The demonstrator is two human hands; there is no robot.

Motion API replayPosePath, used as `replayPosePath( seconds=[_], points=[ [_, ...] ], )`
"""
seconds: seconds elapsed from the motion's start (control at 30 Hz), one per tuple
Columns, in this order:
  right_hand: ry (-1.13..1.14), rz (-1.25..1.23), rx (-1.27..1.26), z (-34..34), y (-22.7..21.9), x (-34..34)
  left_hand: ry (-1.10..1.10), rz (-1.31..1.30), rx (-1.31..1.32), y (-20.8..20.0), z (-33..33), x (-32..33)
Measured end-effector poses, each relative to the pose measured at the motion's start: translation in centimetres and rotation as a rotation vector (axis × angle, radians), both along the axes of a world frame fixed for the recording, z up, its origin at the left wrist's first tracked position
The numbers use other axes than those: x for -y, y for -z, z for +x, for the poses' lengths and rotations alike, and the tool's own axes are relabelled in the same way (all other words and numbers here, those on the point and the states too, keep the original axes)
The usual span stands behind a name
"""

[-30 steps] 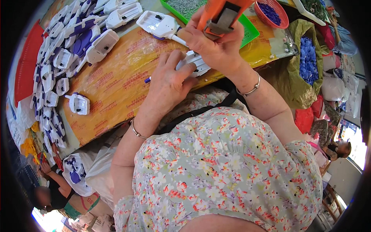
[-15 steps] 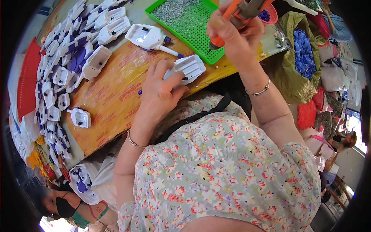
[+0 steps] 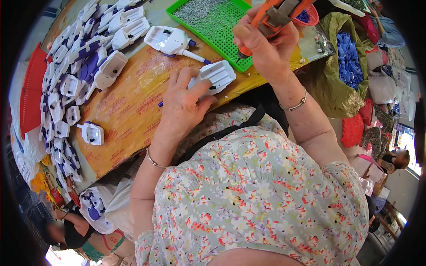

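Note:
My left hand (image 3: 181,101) is closed on a white plastic housing (image 3: 222,76) with an open, ribbed inside, pressing it to the table near the front edge. My right hand (image 3: 271,55) grips an orange power screwdriver (image 3: 284,14), its tip pointing down over the near corner of a green perforated tray (image 3: 233,33). Small metal screws (image 3: 195,12) lie in that tray. Just beyond my left hand sits another white housing (image 3: 167,41) with a purple-tipped stem.
Many white and purple plastic parts (image 3: 93,66) are heaped on the table's left side, with one small white part (image 3: 92,134) apart from them. The table (image 3: 126,108) has an orange-yellow covering. To the right stand a red basket (image 3: 309,17) and a sack (image 3: 326,75) of blue pieces.
My right hand and the screwdriver have shifted slightly left. My left hand and the housing stay almost in place. At the lower left, another person has moved.

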State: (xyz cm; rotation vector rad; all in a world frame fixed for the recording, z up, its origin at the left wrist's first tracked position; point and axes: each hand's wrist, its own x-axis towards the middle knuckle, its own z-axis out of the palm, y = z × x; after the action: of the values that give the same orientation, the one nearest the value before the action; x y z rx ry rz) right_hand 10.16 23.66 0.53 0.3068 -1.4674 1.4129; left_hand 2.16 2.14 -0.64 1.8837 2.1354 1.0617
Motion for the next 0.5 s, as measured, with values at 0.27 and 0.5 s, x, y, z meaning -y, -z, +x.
replayPosePath(
  seconds=[0.27, 0.5],
  points=[
    [0.216, -0.238, 0.262, 1.5, -1.5, 2.4, -0.015, -0.004, 0.016, 0.0, 0.1, 0.1],
    [0.186, -0.182, 0.331, 2.6, -2.7, 3.2, -0.020, -0.010, 0.026, 0.1, 0.1, 0.2]
  ],
)
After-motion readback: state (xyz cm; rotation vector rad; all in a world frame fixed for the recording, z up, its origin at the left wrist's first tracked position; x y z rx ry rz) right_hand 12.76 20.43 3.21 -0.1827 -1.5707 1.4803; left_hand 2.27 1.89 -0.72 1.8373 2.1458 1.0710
